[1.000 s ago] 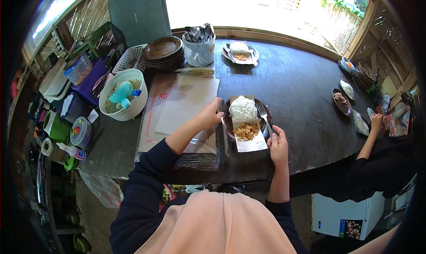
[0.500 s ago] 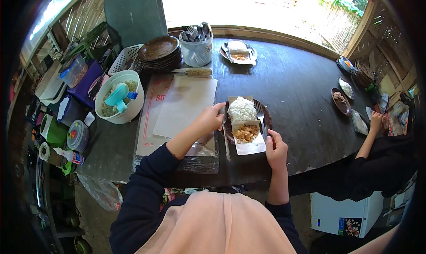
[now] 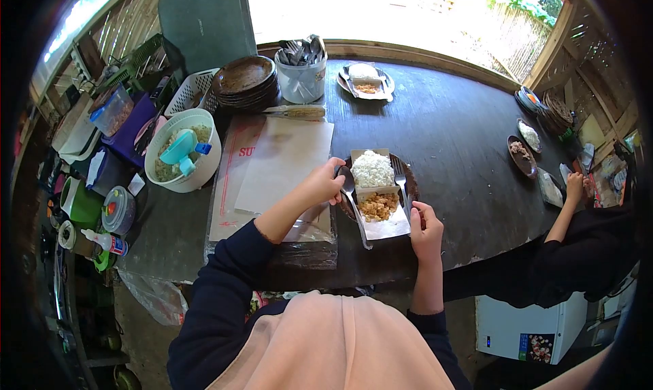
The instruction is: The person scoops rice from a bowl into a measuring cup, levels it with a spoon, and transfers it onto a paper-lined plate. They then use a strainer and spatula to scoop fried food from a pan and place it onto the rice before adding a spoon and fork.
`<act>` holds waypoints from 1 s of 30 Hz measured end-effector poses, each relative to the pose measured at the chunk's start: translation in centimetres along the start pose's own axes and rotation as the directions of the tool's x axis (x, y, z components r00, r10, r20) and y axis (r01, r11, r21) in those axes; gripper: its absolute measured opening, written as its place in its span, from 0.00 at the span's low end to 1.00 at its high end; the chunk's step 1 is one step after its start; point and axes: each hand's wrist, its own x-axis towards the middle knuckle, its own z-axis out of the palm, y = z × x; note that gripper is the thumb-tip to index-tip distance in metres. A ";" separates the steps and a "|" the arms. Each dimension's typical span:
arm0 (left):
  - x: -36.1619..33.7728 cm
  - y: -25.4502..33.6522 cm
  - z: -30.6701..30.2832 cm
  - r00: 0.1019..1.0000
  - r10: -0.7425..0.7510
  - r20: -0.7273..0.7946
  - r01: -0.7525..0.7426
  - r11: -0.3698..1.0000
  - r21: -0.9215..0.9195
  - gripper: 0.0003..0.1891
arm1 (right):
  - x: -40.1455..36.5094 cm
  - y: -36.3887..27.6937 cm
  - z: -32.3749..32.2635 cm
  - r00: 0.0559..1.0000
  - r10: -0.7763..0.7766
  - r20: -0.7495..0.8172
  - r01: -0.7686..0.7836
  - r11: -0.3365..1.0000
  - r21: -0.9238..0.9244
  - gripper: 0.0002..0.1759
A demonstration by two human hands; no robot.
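Observation:
A brown round plate (image 3: 412,186) lies before me, with a paper tray (image 3: 391,227) on it holding white rice (image 3: 373,168) and diced brown food (image 3: 378,207). My left hand (image 3: 325,186) is at the plate's left side, fingertips closed at the bowl of a metal spoon (image 3: 351,189), which slants along the tray. On the right, a fork (image 3: 400,174) rests beside the rice, tines pointing away. My right hand (image 3: 426,230) has its thumb and curled fingers at the fork's handle, by the plate's edge; the handle's end is hidden.
Left are stacked brown paper sheets (image 3: 286,162), a rice tub (image 3: 209,167) with a blue scoop (image 3: 180,148), stacked plates (image 3: 245,77) and a cutlery bucket (image 3: 301,82). Another served plate (image 3: 365,82) stands at the back. A co-worker's hand (image 3: 576,186) is at far right.
The spoon has tilted: its bowl is turned up and the handle end has swung right, against the tray. My left hand has barely moved; the right hand stays by the fork.

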 end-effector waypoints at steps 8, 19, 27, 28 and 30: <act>0.1 -0.3 0.1 0.999 0.035 0.008 -0.035 0.999 -0.022 0.19 | 0.0 -0.1 0.0 1.000 -0.010 0.014 0.010 1.000 0.005 0.09; 0.5 -0.8 0.1 1.000 0.023 0.007 -0.024 0.999 0.046 0.21 | -0.1 -0.3 0.4 0.999 -0.028 0.015 0.028 0.999 0.034 0.10; -0.1 -0.1 -0.2 0.998 0.026 0.055 -0.028 0.999 0.037 0.25 | -0.1 -0.1 0.5 0.997 -0.072 0.022 0.072 0.997 -0.007 0.11; -0.5 0.3 -0.5 0.996 0.053 0.077 -0.055 0.998 0.028 0.27 | -0.1 -0.1 0.3 0.997 -0.074 0.022 0.074 0.997 -0.006 0.11; -0.5 0.2 -1.0 0.992 0.083 0.095 -0.085 0.996 0.020 0.30 | 0.3 -0.1 -0.4 0.999 0.033 0.034 -0.033 0.999 -0.009 0.12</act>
